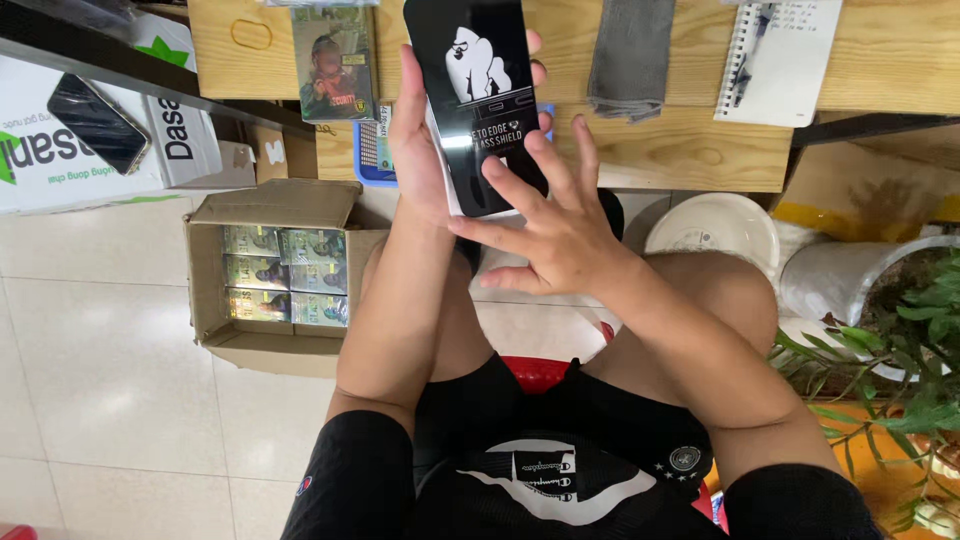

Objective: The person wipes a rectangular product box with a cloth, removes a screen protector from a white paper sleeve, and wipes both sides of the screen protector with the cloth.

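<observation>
Black and glossy, a flat screen-protector sleeve (478,95) stood upright in the left hand (420,150), whose grip pinched it by its long edges, thumb at the near side and fingertips showing past the far one. The right hand (555,235) lay spread against the sleeve's lower face, fingers apart and closed on nothing. Behind them ran a wooden surface (690,140) bearing a grey cloth (630,55) and a spiral notebook (775,60). A cardboard box (275,285) of small packs sat on the tiled floor (100,400).

Small phone-accessory shop/stockroom: carton (262,290) w/ boxed stock, wooden bench (690,140), notebook (775,60).
</observation>
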